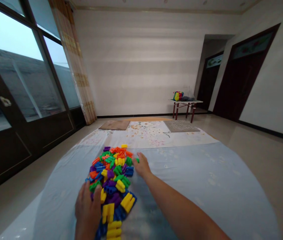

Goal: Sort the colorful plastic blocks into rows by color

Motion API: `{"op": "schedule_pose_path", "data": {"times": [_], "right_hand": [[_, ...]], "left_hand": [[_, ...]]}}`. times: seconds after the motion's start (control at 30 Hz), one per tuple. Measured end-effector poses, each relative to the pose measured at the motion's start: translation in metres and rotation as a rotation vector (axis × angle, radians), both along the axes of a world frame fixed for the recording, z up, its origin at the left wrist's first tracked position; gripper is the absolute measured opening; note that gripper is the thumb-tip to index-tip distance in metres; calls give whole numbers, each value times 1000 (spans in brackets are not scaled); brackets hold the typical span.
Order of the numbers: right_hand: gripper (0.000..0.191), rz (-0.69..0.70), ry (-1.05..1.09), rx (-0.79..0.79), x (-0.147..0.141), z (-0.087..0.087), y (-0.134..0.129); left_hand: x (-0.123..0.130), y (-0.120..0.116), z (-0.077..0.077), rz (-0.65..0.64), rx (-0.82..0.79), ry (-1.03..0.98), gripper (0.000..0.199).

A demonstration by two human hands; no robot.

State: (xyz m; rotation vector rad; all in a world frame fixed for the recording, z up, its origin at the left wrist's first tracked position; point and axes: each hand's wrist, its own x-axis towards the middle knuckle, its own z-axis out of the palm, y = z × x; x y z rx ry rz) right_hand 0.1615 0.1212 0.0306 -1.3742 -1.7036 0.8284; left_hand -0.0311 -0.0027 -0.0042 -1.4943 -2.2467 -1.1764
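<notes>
Flanking heaped plastic blocks on blue cloth, left hand has fingers apart; right hand's hold, I cannot tell. Two mats lie beyond.

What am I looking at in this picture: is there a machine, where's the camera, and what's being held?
No machine here: these are a person's bare left hand and right hand. The single picture comes from a camera worn on the head, looking forward and down. Between the hands lies a long pile of plastic building pieces in yellow, blue, green, orange and purple, on a pale blue cloth. The left hand is at the pile's near left side; the right is at its far right edge, fingertips by a green piece. Whether either hand actually grips anything, I can't tell.
</notes>
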Motion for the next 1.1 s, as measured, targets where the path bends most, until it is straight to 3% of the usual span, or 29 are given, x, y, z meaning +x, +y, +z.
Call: {"op": "schedule_pose_path", "data": {"times": [0.1, 0.2, 0.33, 0.47, 0.6, 0.7, 0.9, 1.03, 1.1], "right_hand": [[49, 99, -3, -56, 0, -8, 4], [58, 254, 37, -75, -7, -10, -4], [64, 290, 60, 27, 14, -7, -23], [71, 290, -243, 94, 67, -17, -60], [68, 416, -518, 148, 103, -31, -100], [63, 438, -582, 184, 109, -32, -115], [59, 414, -579, 197, 109, -29, -117], [56, 400, -552, 209, 110, -30, -117], [56, 395, -544, 216, 111, -30, -117]], "left_hand": [[35, -22, 0, -161, -84, 184, 67], [62, -37, -3, -241, -144, 355, 66], [67, -44, -3, -292, -263, 430, 71], [60, -37, 3, -324, -295, 476, 70], [58, -19, 14, -259, -274, 504, 66], [56, 0, 24, -182, -276, 472, 59], [47, 34, 44, -48, -276, 300, 52], [57, 30, 55, -50, -230, 302, 54], [73, 17, 53, -154, -220, 376, 53]]}}
